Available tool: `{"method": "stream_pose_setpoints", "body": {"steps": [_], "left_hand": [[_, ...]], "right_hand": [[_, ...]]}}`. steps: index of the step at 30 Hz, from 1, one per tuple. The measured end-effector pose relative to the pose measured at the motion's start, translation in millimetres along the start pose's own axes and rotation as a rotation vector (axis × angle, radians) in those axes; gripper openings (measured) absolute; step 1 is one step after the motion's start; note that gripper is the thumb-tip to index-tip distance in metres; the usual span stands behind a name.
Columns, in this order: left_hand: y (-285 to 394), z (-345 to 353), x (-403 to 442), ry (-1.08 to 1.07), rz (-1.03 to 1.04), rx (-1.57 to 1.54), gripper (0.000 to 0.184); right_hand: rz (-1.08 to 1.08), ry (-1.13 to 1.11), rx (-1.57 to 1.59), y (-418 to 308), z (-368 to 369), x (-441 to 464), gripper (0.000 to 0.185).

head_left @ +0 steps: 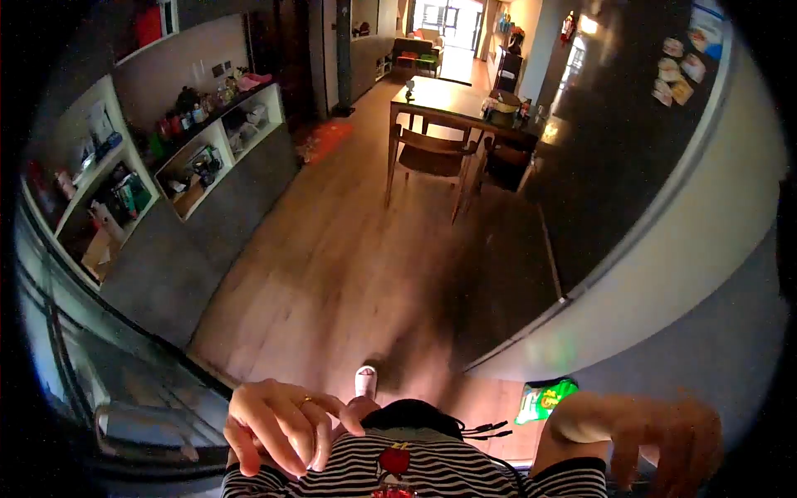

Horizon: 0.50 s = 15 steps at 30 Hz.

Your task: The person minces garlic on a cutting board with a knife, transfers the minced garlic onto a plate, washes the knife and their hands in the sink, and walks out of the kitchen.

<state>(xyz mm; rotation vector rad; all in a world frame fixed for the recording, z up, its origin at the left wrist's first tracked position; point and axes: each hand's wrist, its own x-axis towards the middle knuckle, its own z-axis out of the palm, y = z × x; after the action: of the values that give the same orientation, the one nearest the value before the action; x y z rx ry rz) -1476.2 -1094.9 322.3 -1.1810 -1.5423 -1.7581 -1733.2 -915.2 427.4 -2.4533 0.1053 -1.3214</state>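
My left hand [286, 423], with a ring on one finger, is raised in front of the striped shirt [423, 461]. Its fingers curve loosely downward with gaps between them, and I see nothing in them. Out at the lower right, my right hand [671, 436] hangs from a bent wrist, slightly blurred. The fingers there point down and apart, with no object visible in them. A green and white packet [546, 400] lies on the floor just left of the right forearm. One foot in a light slipper [365, 382] shows below me.
Shelves [195, 137] filled with bottles and small items line the left wall. Ahead stand a wooden table [444, 93] and chairs [433, 153]. A dark panel [614, 141] with a pale curved edge rises at right. A red mat [328, 139] lies on the wooden floor [320, 249].
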Motion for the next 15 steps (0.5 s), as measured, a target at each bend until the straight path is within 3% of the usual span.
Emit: {"method": "stream_pose_setpoints", "body": {"steps": [6, 8, 9, 12, 13, 14, 15], "left_hand": [[7.1, -162.1, 43.2, -0.084, -0.002, -0.265, 0.042], [8.8, -224.6, 65.5, -0.605, -0.107, -0.464, 0.044], [3.7, -251.5, 74.1, -0.668, -0.109, -0.528, 0.043], [-17.8, -318.5, 80.3, -0.624, -0.140, -0.539, 0.043], [-26.8, -342.1, 79.2, -0.602, -0.160, -0.514, 0.043], [-35.2, -365.5, 79.1, -0.579, -0.183, -0.467, 0.043], [-43.3, -389.8, 79.2, -0.557, -0.212, -0.409, 0.043]], "right_hand": [[0.137, -0.059, 0.085, 130.1, -67.7, 5.7, 0.042], [0.235, -0.063, 0.075, 165.4, -95.6, -2.8, 0.043], [0.299, -0.061, 0.050, 185.7, -110.3, -12.0, 0.043], [0.712, 0.086, -0.225, 248.6, -161.8, -60.2, 0.045], [0.651, 0.287, -0.543, 288.0, -168.8, -93.1, 0.048], [0.960, 0.082, -0.629, 307.2, -205.0, -98.7, 0.049], [1.210, 0.151, -0.668, 327.3, -223.6, -121.7, 0.051]]}}
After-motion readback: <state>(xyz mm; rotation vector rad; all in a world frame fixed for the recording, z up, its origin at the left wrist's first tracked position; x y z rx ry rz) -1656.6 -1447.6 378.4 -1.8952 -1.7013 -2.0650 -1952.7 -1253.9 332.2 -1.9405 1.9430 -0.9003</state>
